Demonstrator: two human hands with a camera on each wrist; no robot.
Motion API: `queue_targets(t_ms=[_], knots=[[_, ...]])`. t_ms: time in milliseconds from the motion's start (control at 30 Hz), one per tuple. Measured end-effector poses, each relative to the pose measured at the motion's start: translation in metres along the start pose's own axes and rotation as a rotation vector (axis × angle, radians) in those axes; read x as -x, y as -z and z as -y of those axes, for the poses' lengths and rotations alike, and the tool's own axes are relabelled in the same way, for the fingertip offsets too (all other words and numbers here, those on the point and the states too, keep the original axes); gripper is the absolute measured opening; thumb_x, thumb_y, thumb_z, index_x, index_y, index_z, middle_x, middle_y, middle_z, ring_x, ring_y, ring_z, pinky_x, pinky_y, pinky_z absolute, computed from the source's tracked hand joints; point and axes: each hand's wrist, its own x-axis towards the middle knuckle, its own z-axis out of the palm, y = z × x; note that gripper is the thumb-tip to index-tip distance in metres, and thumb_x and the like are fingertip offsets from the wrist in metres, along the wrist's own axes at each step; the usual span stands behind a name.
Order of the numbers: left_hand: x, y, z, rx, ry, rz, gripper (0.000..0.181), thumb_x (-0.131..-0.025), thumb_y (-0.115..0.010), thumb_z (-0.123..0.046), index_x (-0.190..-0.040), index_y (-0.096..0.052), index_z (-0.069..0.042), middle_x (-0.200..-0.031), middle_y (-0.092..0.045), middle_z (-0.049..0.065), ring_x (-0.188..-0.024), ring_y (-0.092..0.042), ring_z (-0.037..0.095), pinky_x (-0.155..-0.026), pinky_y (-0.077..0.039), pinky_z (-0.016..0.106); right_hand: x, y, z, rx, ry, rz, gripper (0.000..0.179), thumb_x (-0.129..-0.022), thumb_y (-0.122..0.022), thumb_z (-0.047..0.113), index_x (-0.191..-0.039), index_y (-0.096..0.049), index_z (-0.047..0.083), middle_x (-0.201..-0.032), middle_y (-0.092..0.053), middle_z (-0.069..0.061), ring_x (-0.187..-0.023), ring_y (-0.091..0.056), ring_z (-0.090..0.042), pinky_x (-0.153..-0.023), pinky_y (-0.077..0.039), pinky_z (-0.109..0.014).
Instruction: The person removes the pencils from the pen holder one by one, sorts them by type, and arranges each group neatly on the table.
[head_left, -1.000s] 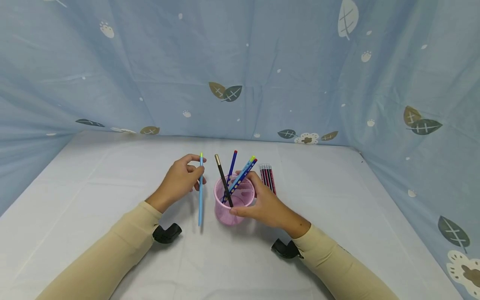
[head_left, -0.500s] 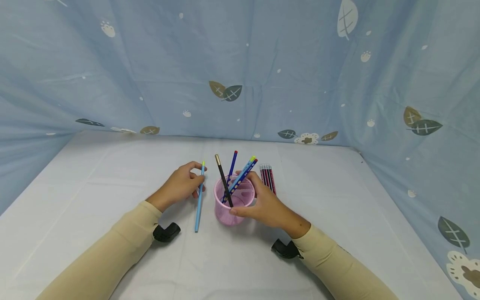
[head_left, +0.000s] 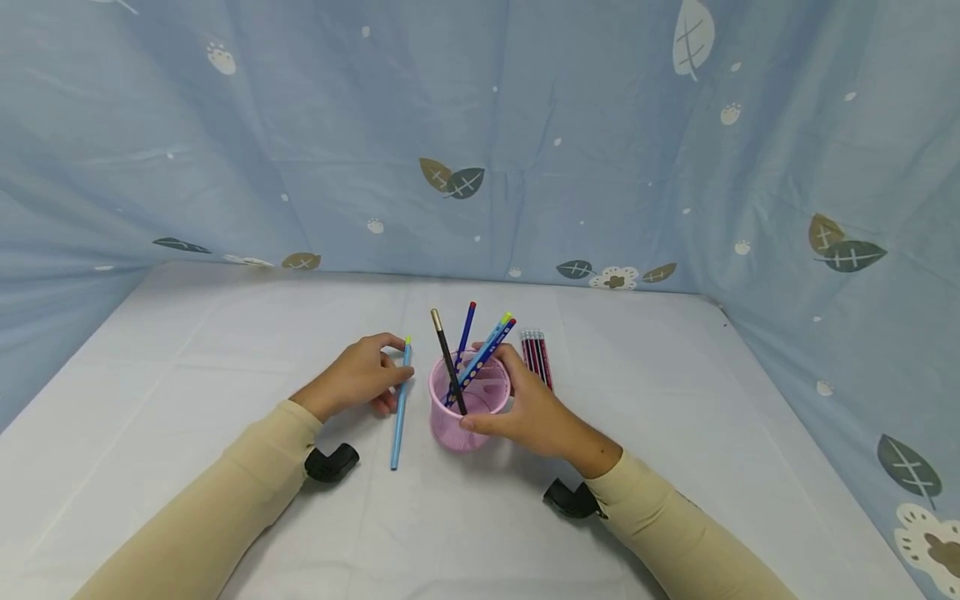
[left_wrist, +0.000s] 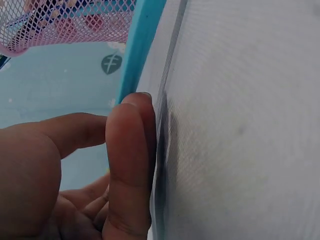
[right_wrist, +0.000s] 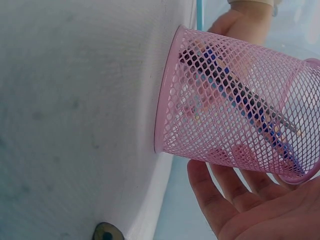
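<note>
My left hand (head_left: 356,379) pinches a light blue pencil (head_left: 399,425) with a yellow-green end. The pencil slants low over the white table, left of the pink mesh pencil holder (head_left: 459,435). In the left wrist view the fingertips (left_wrist: 127,130) lie along the blue pencil (left_wrist: 140,45), close beside the table surface. My right hand (head_left: 536,408) grips the holder from its right side, thumb at the near rim. Several pencils lean inside it: a black one (head_left: 446,354) with a gold end, a blue one (head_left: 467,323) with a red end, plus a light blue and a dotted dark blue one.
Behind the right hand, several striped pencils (head_left: 536,358) lie side by side on the white table (head_left: 660,400). A blue leaf-print curtain (head_left: 480,125) hangs at the back and sides. Black camera mounts (head_left: 332,463) sit at both wrists.
The left hand has lowered the light blue pencil toward the table and nearer to me, and the pencil now slants a little. The right hand and the holder have stayed put.
</note>
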Motion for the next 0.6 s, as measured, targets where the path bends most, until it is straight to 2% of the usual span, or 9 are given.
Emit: queue_targets(t_ms=[233, 600], knots=[[0.0018, 0.0006, -0.0011, -0.027, 0.030, -0.011, 0.055, -0.097, -0.065, -0.019, -0.143, -0.043, -0.002, -0.086, -0.067, 0.011, -0.052, -0.066, 0.014, -0.054, -0.059, 0.031, -0.0001, 0.0000, -0.0004, 0.000, -0.001, 0.005, 0.082, -0.079, -0.085, 0.024, -0.143, -0.036, 0.010, -0.142, -0.050, -0.002, -0.131, -0.051, -0.017, -0.109, -0.046, -0.046], [0.0027, 0.0012, -0.0007, -0.048, 0.028, -0.043, 0.061, -0.093, -0.069, -0.015, -0.145, -0.041, 0.001, -0.089, -0.067, 0.013, -0.052, -0.067, 0.013, -0.054, -0.059, 0.031, 0.0002, 0.0000, 0.0004, 0.001, 0.001, -0.001, 0.081, -0.079, -0.086, 0.023, -0.142, -0.037, 0.009, -0.144, -0.049, -0.004, -0.131, -0.051, -0.018, -0.109, -0.045, -0.046]])
